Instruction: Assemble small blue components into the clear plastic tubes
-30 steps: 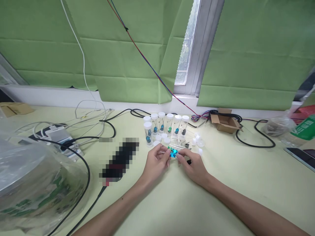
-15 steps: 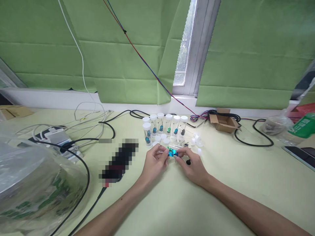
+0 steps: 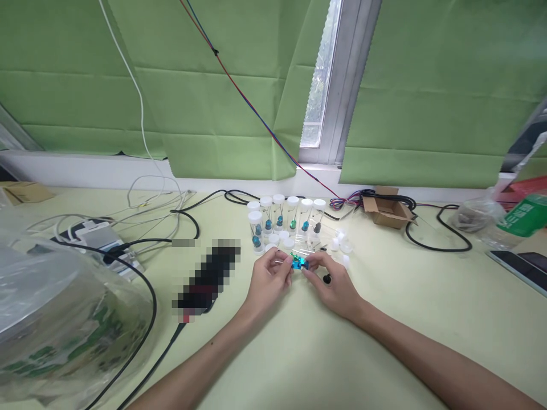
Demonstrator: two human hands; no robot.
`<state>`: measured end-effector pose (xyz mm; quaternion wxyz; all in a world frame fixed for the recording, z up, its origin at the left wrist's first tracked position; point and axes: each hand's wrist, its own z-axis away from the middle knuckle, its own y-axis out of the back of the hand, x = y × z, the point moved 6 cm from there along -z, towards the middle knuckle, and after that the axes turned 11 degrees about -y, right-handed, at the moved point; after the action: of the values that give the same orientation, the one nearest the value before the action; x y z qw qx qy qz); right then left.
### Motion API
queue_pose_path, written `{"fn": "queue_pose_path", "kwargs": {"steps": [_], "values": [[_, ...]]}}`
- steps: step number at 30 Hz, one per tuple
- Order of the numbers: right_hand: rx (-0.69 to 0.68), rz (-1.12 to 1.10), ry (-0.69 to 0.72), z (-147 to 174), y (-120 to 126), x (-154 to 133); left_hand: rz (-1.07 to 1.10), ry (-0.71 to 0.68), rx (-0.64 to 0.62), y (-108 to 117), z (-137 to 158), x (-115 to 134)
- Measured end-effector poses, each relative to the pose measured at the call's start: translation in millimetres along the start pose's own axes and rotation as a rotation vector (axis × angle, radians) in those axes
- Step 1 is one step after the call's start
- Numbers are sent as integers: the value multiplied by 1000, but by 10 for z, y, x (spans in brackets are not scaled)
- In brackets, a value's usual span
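Observation:
A small shiny blue and green piece [image 3: 299,262] is held between my two hands, a little above the table. The fingers of my left hand [image 3: 270,276] pinch its left end, where a thin clear rod or tube also shows. My right hand [image 3: 336,285] grips its right end between thumb and fingers. Just beyond stand several clear vials [image 3: 293,212] with white caps, holding small blue, green or dark pieces. Loose white caps [image 3: 285,244] lie in front of them. Under my right hand is a small black round part [image 3: 327,279].
An open cardboard box [image 3: 387,213] and black cables sit at the back right. A phone [image 3: 519,267] lies at far right. On the left are a power strip [image 3: 100,245], a pixelated dark object [image 3: 207,282] with a cable, and a large clear plastic bag [image 3: 64,319].
The hands stay almost in place around the blue and green piece, which seems turned very slightly. The whole view has shifted a little.

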<state>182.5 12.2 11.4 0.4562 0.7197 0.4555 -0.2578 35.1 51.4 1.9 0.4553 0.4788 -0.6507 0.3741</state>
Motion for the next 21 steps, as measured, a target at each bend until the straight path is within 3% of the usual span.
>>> {"fn": "queue_pose_path", "kwargs": {"steps": [10,21], "values": [[13,28,-96,-30,-2,23,-1,-8,-3,7,-5,-28],[9,-2,42,-6,9,-56,-39,-16,25,44,-14,-53]]}}
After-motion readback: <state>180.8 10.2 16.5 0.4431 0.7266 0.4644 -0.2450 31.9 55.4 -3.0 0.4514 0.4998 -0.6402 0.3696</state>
